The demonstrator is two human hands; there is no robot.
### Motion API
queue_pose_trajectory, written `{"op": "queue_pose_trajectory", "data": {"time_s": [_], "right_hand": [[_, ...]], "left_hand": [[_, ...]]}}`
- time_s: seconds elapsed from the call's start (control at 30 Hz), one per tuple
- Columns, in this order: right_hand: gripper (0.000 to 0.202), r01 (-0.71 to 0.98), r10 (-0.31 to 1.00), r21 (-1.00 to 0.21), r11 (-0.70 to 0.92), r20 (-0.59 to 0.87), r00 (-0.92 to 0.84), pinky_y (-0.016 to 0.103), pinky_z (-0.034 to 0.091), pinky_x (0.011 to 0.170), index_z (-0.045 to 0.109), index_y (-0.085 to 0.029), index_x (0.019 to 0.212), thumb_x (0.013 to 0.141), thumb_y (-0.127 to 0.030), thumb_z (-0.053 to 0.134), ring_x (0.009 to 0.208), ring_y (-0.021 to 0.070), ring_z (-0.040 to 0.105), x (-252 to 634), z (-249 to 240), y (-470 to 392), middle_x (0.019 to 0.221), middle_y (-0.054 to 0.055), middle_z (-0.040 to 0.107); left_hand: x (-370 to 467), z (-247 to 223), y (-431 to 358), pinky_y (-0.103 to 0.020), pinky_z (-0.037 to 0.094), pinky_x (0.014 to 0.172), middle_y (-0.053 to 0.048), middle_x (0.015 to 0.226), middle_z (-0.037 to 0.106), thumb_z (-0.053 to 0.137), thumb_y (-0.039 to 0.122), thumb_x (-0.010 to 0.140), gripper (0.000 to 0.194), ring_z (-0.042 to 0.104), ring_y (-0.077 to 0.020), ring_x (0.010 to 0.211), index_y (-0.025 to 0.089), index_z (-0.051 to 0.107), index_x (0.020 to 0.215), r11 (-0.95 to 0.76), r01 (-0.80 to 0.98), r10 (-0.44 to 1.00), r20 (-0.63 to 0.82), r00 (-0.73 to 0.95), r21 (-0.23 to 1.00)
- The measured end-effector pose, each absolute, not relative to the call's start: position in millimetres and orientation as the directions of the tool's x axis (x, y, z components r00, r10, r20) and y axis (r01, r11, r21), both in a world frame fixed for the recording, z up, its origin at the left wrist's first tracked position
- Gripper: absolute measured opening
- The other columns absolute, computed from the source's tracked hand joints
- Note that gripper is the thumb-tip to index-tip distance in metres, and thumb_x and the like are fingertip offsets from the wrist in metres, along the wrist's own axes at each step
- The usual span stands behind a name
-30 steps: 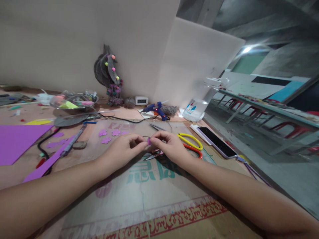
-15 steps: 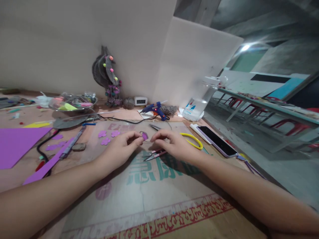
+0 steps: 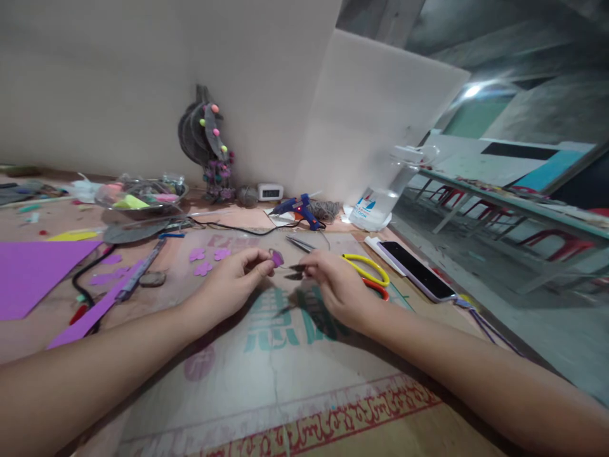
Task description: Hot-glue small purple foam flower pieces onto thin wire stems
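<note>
My left hand (image 3: pixel 247 270) pinches a small purple piece (image 3: pixel 276 258), perhaps a cut-out flower, just above the board. A thin thread seems to trail from it to the right. My right hand (image 3: pixel 333 282) is closed around a pair of thread snips (image 3: pixel 295 273), whose dark blades point left at the purple piece without touching it. Behind and right of that hand lie scissors with yellow and orange handles (image 3: pixel 368 266), their blades (image 3: pixel 301 244) showing past the knuckles. Several purple flower cut-outs (image 3: pixel 203 269) rest left of the piece.
A blue glue gun (image 3: pixel 301 209), a small digital clock (image 3: pixel 270 192) and a jug (image 3: pixel 373 200) stand at the back. A phone (image 3: pixel 416 270) lies on the right. Purple sheet (image 3: pixel 42 276), a pen (image 3: pixel 140 273) and a tray of supplies (image 3: pixel 143 206) are on the left.
My right hand has picked up the thread snips from the board and raised them toward the purple piece. My left hand keeps its pinch nearly in place.
</note>
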State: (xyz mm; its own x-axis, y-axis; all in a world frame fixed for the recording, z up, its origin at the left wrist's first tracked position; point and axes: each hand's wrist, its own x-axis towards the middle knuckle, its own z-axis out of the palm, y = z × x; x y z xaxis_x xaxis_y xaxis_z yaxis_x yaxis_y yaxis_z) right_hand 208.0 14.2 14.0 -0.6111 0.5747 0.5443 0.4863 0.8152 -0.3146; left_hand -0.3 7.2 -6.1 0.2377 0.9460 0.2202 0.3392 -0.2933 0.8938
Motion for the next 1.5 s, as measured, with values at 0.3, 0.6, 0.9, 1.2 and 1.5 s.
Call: {"op": "queue_pose_trajectory", "data": {"time_s": [0.3,0.6,0.9,1.2,1.5], "right_hand": [[0.031,0.563,0.596,-0.246,0.789,0.528,-0.605,0.036,0.046,0.074,0.052,-0.015,0.109,0.095,-0.036,0.035,0.086,0.0220,0.057,213.2,8.4,28.3,0.092,0.010,0.061],[0.033,0.514,0.542,-0.219,0.829,0.537,-0.646,0.034,0.045,0.074,0.054,-0.015,0.105,0.096,-0.038,0.033,0.083,0.0206,0.055,211.3,4.2,29.1,0.090,0.010,0.062],[0.027,0.505,0.553,-0.252,0.826,0.539,-0.635,0.032,0.045,0.070,0.056,-0.015,0.099,0.096,-0.034,0.036,0.079,0.0192,0.056,210.2,3.8,30.2,0.086,0.009,0.063],[0.028,0.532,0.618,-0.334,0.778,0.563,-0.549,0.032,0.046,0.072,0.057,-0.017,0.101,0.095,-0.036,0.037,0.083,0.0194,0.058,210.9,5.5,28.5,0.089,0.008,0.063],[0.030,0.593,0.560,-0.144,0.792,0.556,-0.614,0.032,0.042,0.069,0.059,-0.013,0.102,0.094,-0.036,0.041,0.076,0.0198,0.056,211.9,7.2,30.4,0.082,0.009,0.063]], "left_hand": [[0.7,-2.6,2.3,-0.025,0.040,0.066,0.001,0.076,0.059,0.047,0.033,0.088,0.018,0.055,-0.0134,0.070,0.019,0.057,0.085,-0.277,0.314,0.944,0.196,0.266,0.908],[2.9,1.6,-0.3,-0.023,0.038,0.062,0.002,0.072,0.056,0.046,0.031,0.088,0.018,0.052,-0.0116,0.067,0.018,0.054,0.077,-0.303,0.300,0.925,0.203,0.322,0.904],[2.2,-0.1,-0.8,-0.023,0.038,0.060,0.002,0.070,0.054,0.046,0.033,0.088,0.021,0.050,-0.0112,0.065,0.018,0.055,0.078,-0.315,0.280,0.912,0.208,0.352,0.907],[4.0,4.2,-2.0,-0.025,0.039,0.063,0.001,0.070,0.055,0.047,0.038,0.087,0.025,0.052,-0.0130,0.068,0.018,0.056,0.076,-0.302,0.303,0.920,0.194,0.340,0.904],[3.5,6.0,-4.3,-0.023,0.037,0.058,0.002,0.067,0.057,0.048,0.033,0.083,0.020,0.053,-0.0135,0.064,0.018,0.055,0.072,-0.296,0.414,0.939,0.183,0.291,0.861]]}}
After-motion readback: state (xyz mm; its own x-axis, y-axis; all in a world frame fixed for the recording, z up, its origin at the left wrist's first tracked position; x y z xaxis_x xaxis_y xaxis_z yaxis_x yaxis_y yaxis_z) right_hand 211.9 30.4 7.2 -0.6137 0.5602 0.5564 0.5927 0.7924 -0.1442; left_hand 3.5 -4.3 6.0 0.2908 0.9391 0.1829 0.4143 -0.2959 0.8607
